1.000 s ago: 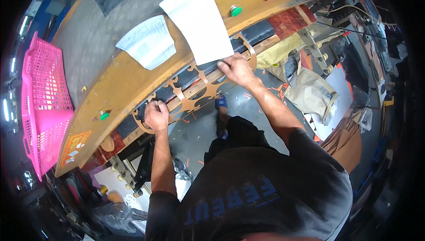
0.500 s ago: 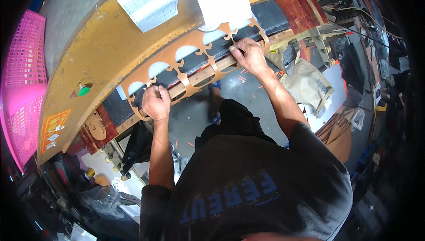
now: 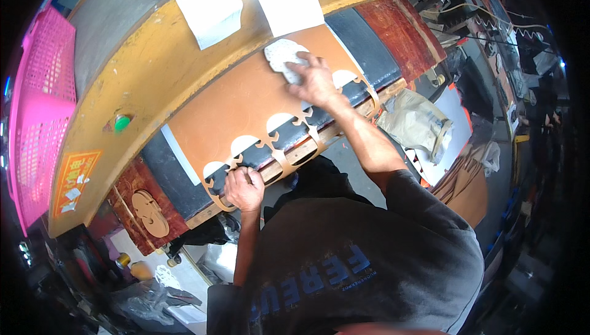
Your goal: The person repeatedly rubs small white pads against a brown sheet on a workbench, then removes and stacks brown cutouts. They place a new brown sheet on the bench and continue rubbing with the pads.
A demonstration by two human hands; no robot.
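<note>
A tan leather-like sheet point(image 3: 233, 106) lies on the black board, its near border cut into a lattice of openings and curved edges. My left hand point(image 3: 244, 189) is closed on the lattice at the sheet's near left corner. Farther back, my right hand point(image 3: 316, 82) grips a pale, speckled, rounded cutting die point(image 3: 284, 57) on the sheet, near the machine's yellow beam. The fingers of that hand are bent over the die's near right side, slightly blurred; the thumb's contact is hard to make out.
Behind the sheet runs the yellow beam point(image 3: 147, 86) with a green button point(image 3: 122, 123) and hanging papers point(image 3: 206, 6). Cut tan pieces point(image 3: 150, 213) rest on the reddish board at left. A pink basket point(image 3: 43, 120) stands far left; a pale bag point(image 3: 418, 123) lies right.
The sheet has come toward me, showing more uncut surface. My right hand has left the lattice and moved back onto the cutting die. My left hand still grips the lattice, shifted slightly right and nearer.
</note>
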